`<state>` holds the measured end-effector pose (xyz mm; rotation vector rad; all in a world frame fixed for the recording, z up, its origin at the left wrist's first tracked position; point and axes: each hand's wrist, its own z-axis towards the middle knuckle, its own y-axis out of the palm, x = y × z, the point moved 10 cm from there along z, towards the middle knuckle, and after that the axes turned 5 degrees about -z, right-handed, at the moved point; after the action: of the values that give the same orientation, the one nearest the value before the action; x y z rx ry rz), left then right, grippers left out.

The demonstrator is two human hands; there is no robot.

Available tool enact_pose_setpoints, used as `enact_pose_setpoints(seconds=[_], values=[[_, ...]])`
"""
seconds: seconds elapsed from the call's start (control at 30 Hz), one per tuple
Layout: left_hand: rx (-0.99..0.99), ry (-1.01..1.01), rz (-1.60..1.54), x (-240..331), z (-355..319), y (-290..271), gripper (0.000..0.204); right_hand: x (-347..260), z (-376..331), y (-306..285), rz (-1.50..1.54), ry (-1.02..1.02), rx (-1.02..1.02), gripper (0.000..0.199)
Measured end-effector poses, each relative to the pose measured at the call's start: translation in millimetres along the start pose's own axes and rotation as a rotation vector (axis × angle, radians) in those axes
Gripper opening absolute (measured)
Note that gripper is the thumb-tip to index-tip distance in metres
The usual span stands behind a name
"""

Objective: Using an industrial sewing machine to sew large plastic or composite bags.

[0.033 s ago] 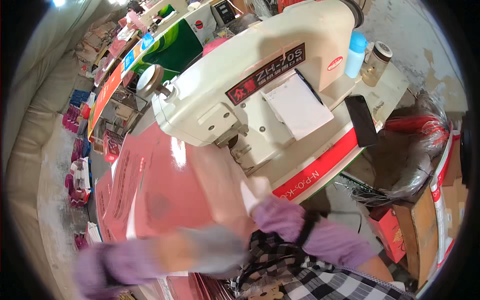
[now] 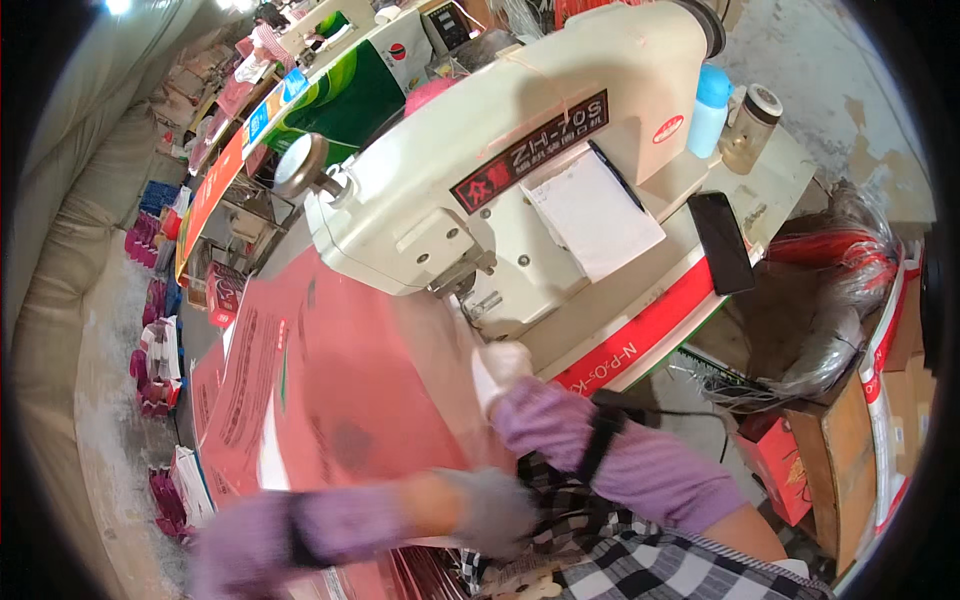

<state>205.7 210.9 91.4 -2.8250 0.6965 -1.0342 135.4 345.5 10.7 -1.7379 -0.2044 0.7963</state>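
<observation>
A large cream sewing machine [image 2: 400,215] stretches across the upper middle. Under its needle end lies the edge of a pink printed woven sack [image 2: 350,400], whose near part is smeared by motion. My right hand [image 2: 502,370], in a white glove, is closed on the sack's edge just below the machine's foot. Lower down, my left hand [image 2: 495,512], in a grey glove, is in front of my checked apron at the sack's near side. Motion blurs its fingers, so their grip cannot be made out. Purple sleeves cover both forearms.
On the machine table are a white notepad [image 2: 595,220] with a pen, a black phone [image 2: 720,243], a blue bottle [image 2: 709,112] and a lidded jar [image 2: 750,130]. Cardboard boxes [image 2: 850,450] stand at the right. A person [image 2: 268,45] sits far back left.
My left hand has moved right and slightly down. My right hand has shifted a little left and up, close to the machine's foot. The sack's near part has moved along.
</observation>
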Motion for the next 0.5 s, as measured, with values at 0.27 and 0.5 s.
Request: enact_pose_setpoints(seconds=[0.27, 0.5], values=[[0.295, -0.684, 0.048, -48.9, -151.5, -101.3, 0.046, 21.0, 51.5, -24.1, 0.030, 0.074, 0.081, 0.054], [0.587, -0.129, 0.210, 19.0, 2.0, -21.6, 0.010, -16.4, -52.9, -1.8, 0.161, -0.009, -0.214, 0.072]])
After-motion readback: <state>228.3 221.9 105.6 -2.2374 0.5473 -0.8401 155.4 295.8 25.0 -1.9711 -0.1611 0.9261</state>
